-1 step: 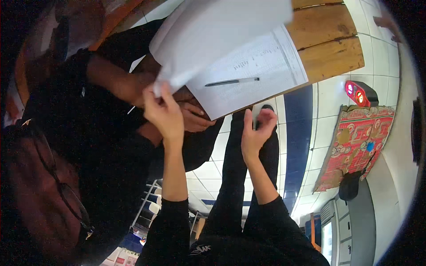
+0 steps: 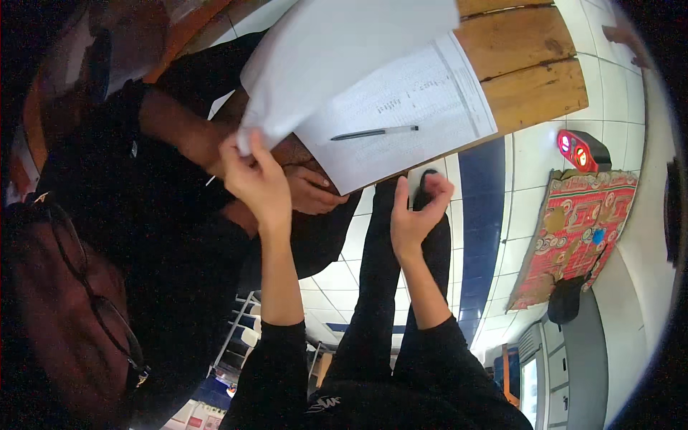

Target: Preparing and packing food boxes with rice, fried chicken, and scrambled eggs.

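Note:
My left hand [image 2: 259, 183] pinches the near left corner of a white paper sheet [image 2: 337, 64], which is raised and bent over the table. Beneath it lies a printed page [image 2: 358, 165] with handwriting on it. A clear pen with a dark barrel [image 2: 376, 133] rests across this page. Off the table's near edge, my right hand [image 2: 419, 218] hangs in the air, empty, its thumb and curled fingers apart. Another person's hand [image 2: 312, 192] is at the page's lower left corner, close to my left wrist.
The wooden table [image 2: 523, 64] extends to the far right. A person in dark clothes [image 2: 165, 236], with glasses [image 2: 97, 297], sits close on my left. To the right are a red patterned cloth [image 2: 573, 229], a red and black device with lights [image 2: 584, 152] and a dark cap [image 2: 566, 299].
My left hand has shifted slightly left, drawing the raised sheet with it and uncovering more of the page below. My right hand has moved a little to the right.

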The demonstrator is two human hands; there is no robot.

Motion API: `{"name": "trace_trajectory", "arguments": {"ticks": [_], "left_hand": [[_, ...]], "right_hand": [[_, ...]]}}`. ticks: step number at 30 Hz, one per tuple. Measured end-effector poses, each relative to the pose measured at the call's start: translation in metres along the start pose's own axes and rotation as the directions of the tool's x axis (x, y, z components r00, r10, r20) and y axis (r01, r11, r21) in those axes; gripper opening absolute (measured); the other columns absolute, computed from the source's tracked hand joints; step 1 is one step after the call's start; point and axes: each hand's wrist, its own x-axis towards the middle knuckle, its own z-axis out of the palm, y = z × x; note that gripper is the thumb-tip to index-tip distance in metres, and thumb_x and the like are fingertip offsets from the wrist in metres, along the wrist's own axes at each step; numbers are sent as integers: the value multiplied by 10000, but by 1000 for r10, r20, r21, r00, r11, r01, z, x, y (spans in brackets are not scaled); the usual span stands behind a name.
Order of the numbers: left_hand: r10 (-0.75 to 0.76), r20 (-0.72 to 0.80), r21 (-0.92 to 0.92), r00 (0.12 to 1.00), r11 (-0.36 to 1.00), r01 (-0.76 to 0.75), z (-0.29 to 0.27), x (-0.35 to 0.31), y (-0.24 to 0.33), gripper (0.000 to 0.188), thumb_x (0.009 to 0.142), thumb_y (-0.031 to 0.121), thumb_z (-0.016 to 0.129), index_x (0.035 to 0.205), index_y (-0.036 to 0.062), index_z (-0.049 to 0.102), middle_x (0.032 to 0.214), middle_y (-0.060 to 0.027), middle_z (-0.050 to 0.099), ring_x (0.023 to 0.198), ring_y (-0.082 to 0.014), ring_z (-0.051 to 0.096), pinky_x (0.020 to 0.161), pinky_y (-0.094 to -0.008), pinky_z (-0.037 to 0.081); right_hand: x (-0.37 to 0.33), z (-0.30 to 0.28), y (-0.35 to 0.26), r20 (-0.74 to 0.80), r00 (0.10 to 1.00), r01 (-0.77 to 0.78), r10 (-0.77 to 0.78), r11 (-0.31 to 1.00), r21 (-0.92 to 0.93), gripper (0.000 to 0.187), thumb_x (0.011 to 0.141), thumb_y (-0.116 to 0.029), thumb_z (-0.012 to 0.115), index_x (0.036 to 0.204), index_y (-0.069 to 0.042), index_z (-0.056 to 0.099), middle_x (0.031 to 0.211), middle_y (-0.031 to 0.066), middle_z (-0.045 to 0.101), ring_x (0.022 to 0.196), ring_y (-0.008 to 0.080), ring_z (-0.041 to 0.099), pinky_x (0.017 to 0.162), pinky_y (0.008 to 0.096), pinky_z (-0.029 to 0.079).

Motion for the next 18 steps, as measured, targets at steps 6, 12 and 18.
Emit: {"name": "trace_trajectory", "arguments": {"ticks": [6, 12, 18], "left_hand": [[190, -143, -231, 971, 948, -219, 14, 31, -1, 387, 865, 37, 531, 1128, -37, 258, 1060, -269, 496, 865, -238, 580, 726, -317, 526], [61, -41, -306, 997, 949, -70, 4, 33, -2, 245, 834, 20, 587, 1031, -63, 467, 914, -138, 588, 752, -148, 595, 648, -252, 501], [26, 234, -300, 972, 953, 47, -14, 3, 1, 122, 745, 6, 696, 781, -11, 581, 783, -40, 618, 706, -86, 574, 646, -215, 472]], "right_hand": [[50, 1, -28, 324, 708, 687, -628, 504, -524, 339, 712, -151, 663, 1036, -118, 570, 1093, 67, 507, 1066, 250, 428, 905, 439, 247], [69, 17, -8, 536, 531, 841, -656, 332, -427, 188, 716, -45, 561, 884, -123, 596, 940, 15, 549, 990, 202, 496, 898, 462, 259], [55, -15, -5, 230, 879, 452, -417, 883, -125, 124, 809, -20, 540, 923, -58, 510, 850, 63, 518, 782, 179, 518, 686, 284, 393]]}}
